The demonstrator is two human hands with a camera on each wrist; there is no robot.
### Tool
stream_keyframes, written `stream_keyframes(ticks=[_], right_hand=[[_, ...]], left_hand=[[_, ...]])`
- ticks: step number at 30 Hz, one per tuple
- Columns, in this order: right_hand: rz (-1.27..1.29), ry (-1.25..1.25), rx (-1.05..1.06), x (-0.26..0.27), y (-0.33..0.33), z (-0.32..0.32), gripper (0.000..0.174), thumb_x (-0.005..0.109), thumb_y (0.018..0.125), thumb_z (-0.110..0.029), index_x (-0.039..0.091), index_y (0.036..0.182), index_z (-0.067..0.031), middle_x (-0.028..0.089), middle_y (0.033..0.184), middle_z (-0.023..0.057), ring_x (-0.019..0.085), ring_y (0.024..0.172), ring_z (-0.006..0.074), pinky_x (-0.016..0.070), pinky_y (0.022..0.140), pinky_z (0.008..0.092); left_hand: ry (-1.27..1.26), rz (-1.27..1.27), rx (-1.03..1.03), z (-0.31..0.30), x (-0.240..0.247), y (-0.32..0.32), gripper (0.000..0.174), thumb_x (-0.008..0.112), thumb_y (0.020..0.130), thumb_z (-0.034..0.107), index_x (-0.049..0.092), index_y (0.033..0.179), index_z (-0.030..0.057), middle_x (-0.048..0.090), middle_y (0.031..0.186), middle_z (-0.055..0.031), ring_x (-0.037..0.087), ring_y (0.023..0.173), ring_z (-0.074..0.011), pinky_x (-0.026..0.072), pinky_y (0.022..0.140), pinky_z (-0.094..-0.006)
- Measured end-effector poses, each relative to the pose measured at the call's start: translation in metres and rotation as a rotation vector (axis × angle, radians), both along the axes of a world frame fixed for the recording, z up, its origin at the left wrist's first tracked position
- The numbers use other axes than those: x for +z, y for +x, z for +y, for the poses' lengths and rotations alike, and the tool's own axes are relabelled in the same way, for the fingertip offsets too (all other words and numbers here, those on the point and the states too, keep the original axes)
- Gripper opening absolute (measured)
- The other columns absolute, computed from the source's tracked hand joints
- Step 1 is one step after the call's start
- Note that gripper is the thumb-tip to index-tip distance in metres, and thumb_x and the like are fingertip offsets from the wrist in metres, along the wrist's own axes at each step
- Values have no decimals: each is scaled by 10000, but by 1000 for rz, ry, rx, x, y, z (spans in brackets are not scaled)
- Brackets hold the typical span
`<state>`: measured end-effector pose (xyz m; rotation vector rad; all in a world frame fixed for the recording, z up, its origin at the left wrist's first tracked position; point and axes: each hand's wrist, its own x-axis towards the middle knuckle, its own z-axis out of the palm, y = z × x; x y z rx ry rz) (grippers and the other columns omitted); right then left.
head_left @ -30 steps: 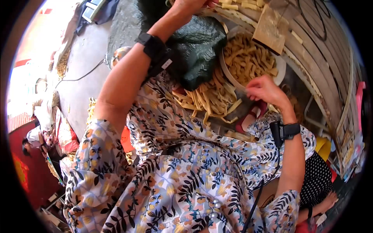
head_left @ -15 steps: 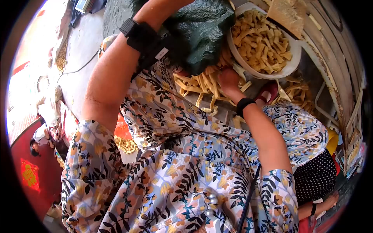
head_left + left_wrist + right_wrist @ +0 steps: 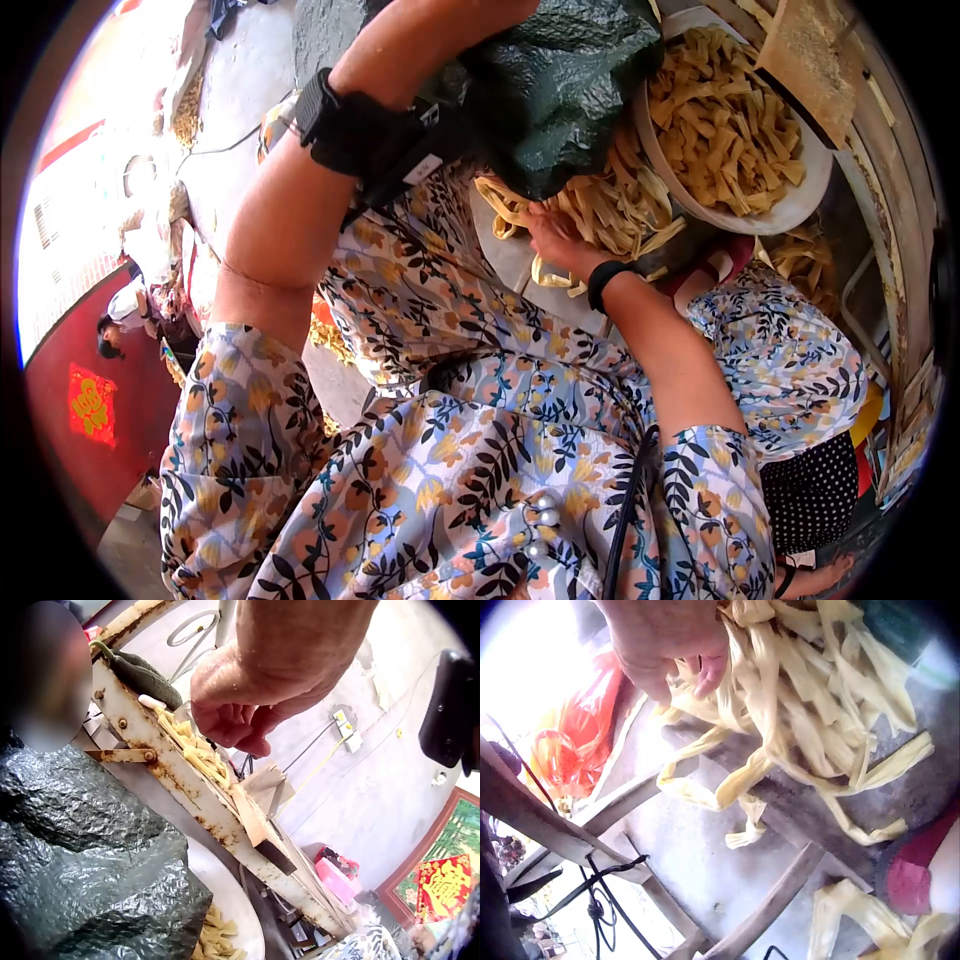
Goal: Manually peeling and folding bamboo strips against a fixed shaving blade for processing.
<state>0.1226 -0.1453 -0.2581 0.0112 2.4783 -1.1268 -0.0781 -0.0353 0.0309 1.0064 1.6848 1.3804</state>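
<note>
Okay, long yellow strips (image 3: 615, 215) lie at 2 o'clock in head view, your right hand (image 3: 560, 243) at their 8 o'clock edge; can't tell if its fingers grip. Left hand (image 3: 234, 701): fingers curled, nothing visible inside. Strips probably light, limp, tangle-prone: gather several mid-length.

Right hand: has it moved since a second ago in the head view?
Yes: judged against the white basin, the right hand has gone from beside its rim, leftward in the picture, to the long strips.

head view downward, wrist views nearer, head and right sharing strips (image 3: 761, 697)
</note>
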Motion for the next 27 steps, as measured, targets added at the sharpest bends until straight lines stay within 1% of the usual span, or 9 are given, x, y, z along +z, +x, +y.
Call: stream_keyframes(ticks=[4, 8, 9, 13, 18, 23, 24, 26, 27], right_hand=[[-19, -174, -191, -32, 23, -24, 351, 598, 711, -51, 489, 1044, -43, 453, 1211, 182, 497, 1023, 339, 432, 820, 414], [-308, -252, -139, -49, 19, -28, 403, 685, 652, -75, 485, 997, -17, 560, 947, 211, 541, 884, 377, 429, 731, 429], [11, -219, -210, -36, 23, -23, 243, 674, 671, -130, 543, 835, -8, 583, 740, 189, 563, 735, 384, 431, 644, 440], [107, -361, -175, -6, 4, -4, 255, 619, 714, -252, 574, 635, -14, 565, 615, 165, 571, 647, 332, 420, 577, 407], [-243, -371, 179, 111, -20, 103, 226, 608, 734, -243, 624, 732, -18, 518, 542, 74, 507, 523, 134, 398, 499, 309], [-103, -371, -246, 272, 12, 196, 176, 576, 788, -170, 636, 743, -12, 485, 539, -28, 432, 504, 46, 345, 455, 212], [-38, -362, -336, 294, 20, 207, 174, 574, 791, -170, 646, 736, -22, 481, 529, -40, 423, 505, 40, 332, 460, 208], [172, -247, -477, 323, 34, 225, 173, 566, 815, -159, 645, 753, -19, 480, 549, -47, 410, 522, 20, 326, 468, 187], [252, -197, -531, 332, 40, 234, 192, 565, 827, -179, 642, 768, -13, 473, 563, -53, 405, 531, 19, 325, 473, 187]], left_hand=[[-67, 9, 28, 7, 1, 7, 167, 524, 844, 93, 585, 862, -62, 582, 708, -46, 521, 621, -83, 437, 587, -193], [-96, 21, 12, 7, 0, 7, 167, 524, 842, 88, 587, 853, -66, 583, 705, -44, 515, 613, -80, 429, 581, -191], [-104, 36, 12, 7, -1, 7, 167, 526, 842, 90, 588, 851, -65, 583, 701, -42, 515, 609, -80, 429, 575, -192], [-83, 54, -43, 4, 4, 6, 169, 533, 838, 97, 591, 841, -61, 579, 683, -36, 511, 591, -76, 429, 552, -196], [-80, 39, -211, 11, -13, 1, 180, 513, 847, 129, 604, 805, -20, 572, 673, -14, 509, 584, -64, 421, 541, -183], [-110, -208, -460, 6, -12, 26, 270, 552, 863, 263, 613, 913, 5, 589, 751, -26, 556, 702, -90, 464, 653, -209], [3, -120, -541, 7, -22, 32, 360, 510, 881, 319, 611, 922, -24, 632, 810, -88, 597, 731, -125, 478, 677, -239], [-48, 1, -672, -2, 6, 47, 477, 428, 896, 428, 580, 1012, -9, 604, 868, -52, 553, 837, -105, 423, 779, -221], [5, -136, -797, 3, 5, 49, 457, 416, 908, 403, 577, 1014, -11, 590, 824, -37, 539, 793, -97, 420, 753, -225]])
